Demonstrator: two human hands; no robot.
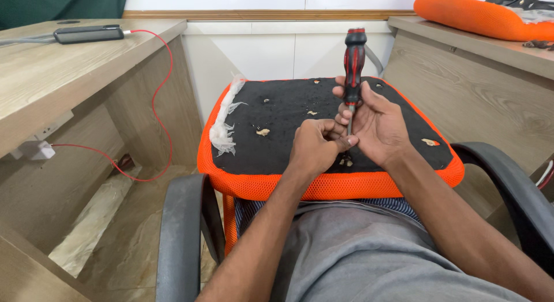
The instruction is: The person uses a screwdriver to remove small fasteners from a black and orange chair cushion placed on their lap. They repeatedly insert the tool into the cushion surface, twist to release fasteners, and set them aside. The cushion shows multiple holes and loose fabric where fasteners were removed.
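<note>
Two hands: both work at one spot on the black underside of an upturned seat cushion (288, 114) with an orange mesh edge.
Cushion position: it rests on the person's lap, between the two dark armrests (184, 232) of a chair, with its far edge towards the white wall.
Screwdriver (354, 59): red and black handle, standing nearly upright, its thin metal shaft pointing down to the cushion near its front edge.
Right hand (378, 126): fingers wrapped round the lower part of the handle, thumb side towards the shaft; clamped on the tool.
Left hand (314, 146): curled into a loose fist just beside the shaft, fingertips pinched together at the tip of the tool; whether they grip something small there cannot be told.
Cushion surface: pale scraps and specks lie scattered on the black board, and a strip of torn white padding (225, 120) hangs along the left edge.
Left desk (52, 77): wooden, with a dark flat device (88, 33) on top and a red cable (164, 88) looping down to a white plug (36, 150).
Right desk (479, 77): wooden, carrying a second orange cushion (479, 16).
</note>
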